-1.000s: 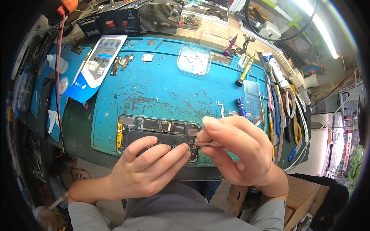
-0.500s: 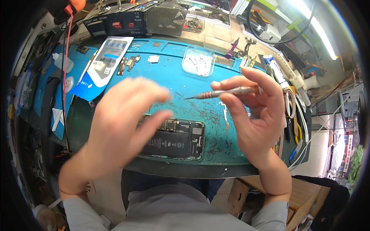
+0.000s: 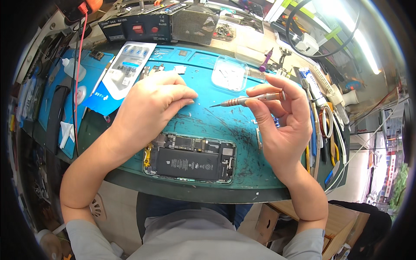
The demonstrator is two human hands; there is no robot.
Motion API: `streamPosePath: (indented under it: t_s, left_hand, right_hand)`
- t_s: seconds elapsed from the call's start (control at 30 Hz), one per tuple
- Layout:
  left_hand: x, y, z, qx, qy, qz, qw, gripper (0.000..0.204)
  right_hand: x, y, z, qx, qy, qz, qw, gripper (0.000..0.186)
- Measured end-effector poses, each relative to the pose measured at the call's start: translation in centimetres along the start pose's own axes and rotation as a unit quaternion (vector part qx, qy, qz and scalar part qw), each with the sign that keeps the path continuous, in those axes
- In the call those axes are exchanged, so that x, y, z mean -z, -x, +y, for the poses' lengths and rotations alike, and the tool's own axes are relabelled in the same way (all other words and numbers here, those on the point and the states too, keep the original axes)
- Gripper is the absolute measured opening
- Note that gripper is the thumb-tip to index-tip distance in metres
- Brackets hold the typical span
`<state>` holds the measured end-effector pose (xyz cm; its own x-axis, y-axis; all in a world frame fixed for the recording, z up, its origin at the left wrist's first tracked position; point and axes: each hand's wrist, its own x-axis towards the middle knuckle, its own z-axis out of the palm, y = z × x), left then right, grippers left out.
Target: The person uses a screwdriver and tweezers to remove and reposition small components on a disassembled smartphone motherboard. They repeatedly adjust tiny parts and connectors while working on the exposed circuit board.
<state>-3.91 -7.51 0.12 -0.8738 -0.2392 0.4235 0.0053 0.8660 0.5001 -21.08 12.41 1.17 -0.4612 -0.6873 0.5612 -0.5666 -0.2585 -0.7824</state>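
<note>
In my right hand (image 3: 284, 125) is a slim grey precision screwdriver (image 3: 242, 100) with copper-coloured rings, held between thumb and fingers. Its dark tip points left over the blue mat. My left hand (image 3: 154, 102) is above the mat, thumb and fingers pinched together; whatever they may hold is too small to make out. Tiny bits lie on the mat close to its fingertips. Below and between both hands sits an opened phone (image 3: 188, 158), lying flat, its black battery (image 3: 187, 164) and circuit board showing.
A clear plastic box (image 3: 229, 73) of small metal parts stands beyond my hands. Behind the left hand lies a blue-and-white packet (image 3: 123, 71). A black power supply box (image 3: 134, 28) stands at the back. Tweezers, cables and tools crowd the right side; a white bottle (image 3: 71, 68) stands left.
My left hand has moved up and away from over the phone, and its fingers have come together in a pinch. The screwdriver stays in my right hand. The view has shifted slightly.
</note>
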Motion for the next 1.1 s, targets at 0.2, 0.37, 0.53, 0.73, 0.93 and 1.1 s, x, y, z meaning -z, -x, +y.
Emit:
streamPosePath:
  t_s: [0.2,0.37,0.53,0.73,0.93,1.1]
  left_hand:
    - [-0.5,0.1,-0.1,0.001,-0.012,-0.004,1.0,0.016]
    - [-0.5,0.1,0.1,-0.005,-0.021,-0.01,1.0,0.018]
    - [-0.6,0.2,0.1,0.005,-0.008,-0.008,1.0,0.017]
    - [-0.5,-0.1,1.2,0.04,0.031,0.014,0.999,0.015]
    - [-0.2,-0.2,1.4,0.043,0.06,0.009,0.997,0.013]
    - [0.0,-0.3,1.8,0.107,0.141,0.01,0.984,0.01]
  right_hand:
    - [-0.6,0.2,0.9,-0.02,0.008,-0.009,1.0,0.038]
    - [-0.8,0.4,1.1,-0.04,0.012,-0.018,0.999,0.034]
    - [-0.8,0.3,0.9,-0.036,-0.003,-0.011,0.999,0.034]
    - [0.0,0.2,0.4,0.018,0.004,-0.037,0.999,0.039]
    - [0.0,0.3,0.2,0.03,-0.011,-0.041,0.999,0.038]
    - [0.3,0.5,0.1,0.023,-0.055,-0.016,0.998,0.039]
